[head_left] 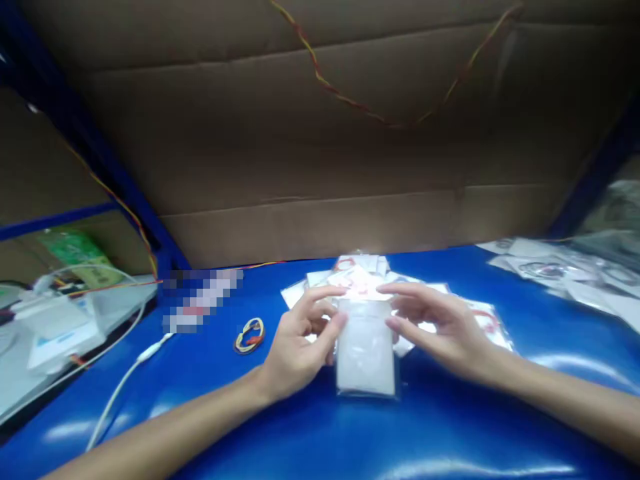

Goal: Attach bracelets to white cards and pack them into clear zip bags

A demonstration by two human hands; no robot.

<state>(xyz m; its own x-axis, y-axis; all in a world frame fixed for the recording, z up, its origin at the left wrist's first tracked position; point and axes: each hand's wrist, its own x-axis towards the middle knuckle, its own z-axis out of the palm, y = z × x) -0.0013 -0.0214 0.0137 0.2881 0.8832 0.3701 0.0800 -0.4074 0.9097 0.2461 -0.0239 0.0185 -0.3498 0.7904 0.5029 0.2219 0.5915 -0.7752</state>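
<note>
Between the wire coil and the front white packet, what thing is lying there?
The left hand is between the coil and the packet; the head view shows this.

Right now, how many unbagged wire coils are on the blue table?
1 in view: the coil, just left of the left hand. Others may be hidden under the pile of packets.
</note>
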